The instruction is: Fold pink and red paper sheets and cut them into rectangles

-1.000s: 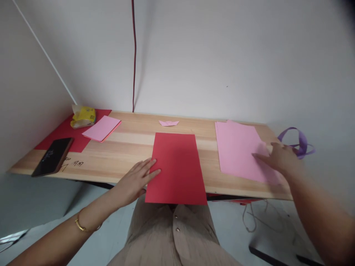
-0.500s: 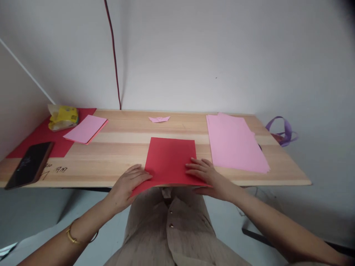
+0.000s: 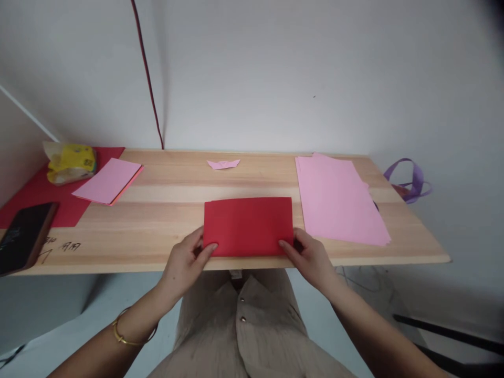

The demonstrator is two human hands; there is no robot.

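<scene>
A red sheet of paper (image 3: 249,226) lies folded in half on the wooden table (image 3: 165,210), near its front edge. My left hand (image 3: 188,261) pinches the sheet's lower left corner, thumb on top. My right hand (image 3: 310,257) pinches the lower right corner the same way. Both hands rest at the table's front edge.
A stack of pink sheets (image 3: 339,198) lies to the right, a small pink folded boat (image 3: 223,164) at the back. On the left are a pink-and-red pad (image 3: 108,181), a yellow tissue pack (image 3: 72,163), a red sheet (image 3: 35,197) and a black tablet (image 3: 21,236). A purple ribbon (image 3: 409,181) hangs off the right end.
My right hand came over from the pink stack to the red sheet. The sheet's near half was lifted and folded over, so it now lies half as deep, with both hands on its corners.
</scene>
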